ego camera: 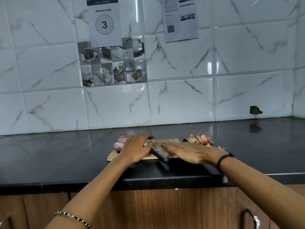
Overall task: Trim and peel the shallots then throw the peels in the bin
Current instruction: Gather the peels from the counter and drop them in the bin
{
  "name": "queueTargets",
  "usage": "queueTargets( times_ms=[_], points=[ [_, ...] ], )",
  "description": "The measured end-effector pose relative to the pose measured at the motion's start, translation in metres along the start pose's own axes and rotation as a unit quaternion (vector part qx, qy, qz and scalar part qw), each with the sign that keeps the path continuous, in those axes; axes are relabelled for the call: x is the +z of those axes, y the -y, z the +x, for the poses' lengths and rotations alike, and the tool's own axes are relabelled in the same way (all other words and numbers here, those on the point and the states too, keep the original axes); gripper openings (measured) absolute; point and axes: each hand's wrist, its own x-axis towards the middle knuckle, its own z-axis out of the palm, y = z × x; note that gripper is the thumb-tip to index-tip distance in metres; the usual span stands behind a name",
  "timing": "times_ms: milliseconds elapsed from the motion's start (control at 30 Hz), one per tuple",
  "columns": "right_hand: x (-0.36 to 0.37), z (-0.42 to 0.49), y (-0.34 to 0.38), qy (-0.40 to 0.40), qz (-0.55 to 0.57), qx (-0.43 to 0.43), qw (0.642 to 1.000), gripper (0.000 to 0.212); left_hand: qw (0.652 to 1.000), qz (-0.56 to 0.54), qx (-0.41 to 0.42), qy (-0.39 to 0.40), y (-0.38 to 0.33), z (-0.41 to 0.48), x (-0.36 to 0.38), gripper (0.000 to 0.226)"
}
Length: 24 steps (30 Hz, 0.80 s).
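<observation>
A small wooden cutting board (pixel 171 142) lies on the black counter. Two peeled pinkish shallots sit at its left end, one (pixel 122 138) behind the other (pixel 118 146). A pile of dry shallot peels (pixel 200 139) lies on the counter to the right of the board. A black-handled knife (pixel 159 155) lies on the board between my hands, handle toward me. My left hand (pixel 137 148) hovers flat over the board's left part, fingers spread. My right hand (pixel 192 152) lies flat over the board's right part, fingers straight and pointing left. Neither hand holds anything.
The black counter (pixel 66 156) runs left and right, ending at a tiled wall behind and a corner at the far right. Wooden cabinet doors with metal handles (pixel 255 219) are below the counter's front edge. No bin is in view.
</observation>
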Motion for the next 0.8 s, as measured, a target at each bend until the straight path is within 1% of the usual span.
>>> queueTargets(
  times_ms=[100,167,300,367,433,500,633,733,800],
  points=[
    [0.001,0.014,0.012,0.027,-0.01,0.003,1.0,0.056,0.999,-0.028,-0.024,0.039,0.0,0.002,0.007,0.034],
    [-0.002,0.023,0.01,0.028,-0.023,0.023,0.999,0.056,0.997,-0.05,-0.037,0.047,0.005,0.005,0.009,0.035],
    [-0.002,0.045,-0.002,-0.003,-0.075,0.087,0.993,0.066,0.998,-0.042,-0.034,0.035,0.005,0.005,0.012,0.038],
    [0.0,0.049,0.002,0.007,-0.069,0.054,0.996,0.059,0.998,-0.042,-0.036,0.029,0.006,0.007,0.013,0.037],
    [0.0,0.048,0.011,0.025,-0.031,0.034,0.999,0.055,0.998,-0.051,-0.037,0.024,0.007,0.008,0.013,0.037],
    [0.001,0.054,0.01,0.022,-0.023,0.045,0.998,0.056,0.997,-0.054,-0.04,0.024,0.008,0.009,0.013,0.037],
    [0.009,0.069,-0.004,-0.002,-0.065,0.095,0.993,0.06,0.998,-0.045,-0.042,0.022,0.005,0.008,0.013,0.037],
    [0.011,0.071,-0.008,-0.001,-0.067,0.103,0.992,0.061,0.998,-0.038,-0.04,0.021,0.003,0.008,0.012,0.036],
    [0.009,0.07,-0.012,-0.009,-0.074,0.132,0.988,0.064,0.999,-0.033,-0.038,0.021,0.002,0.008,0.011,0.034]
  ],
)
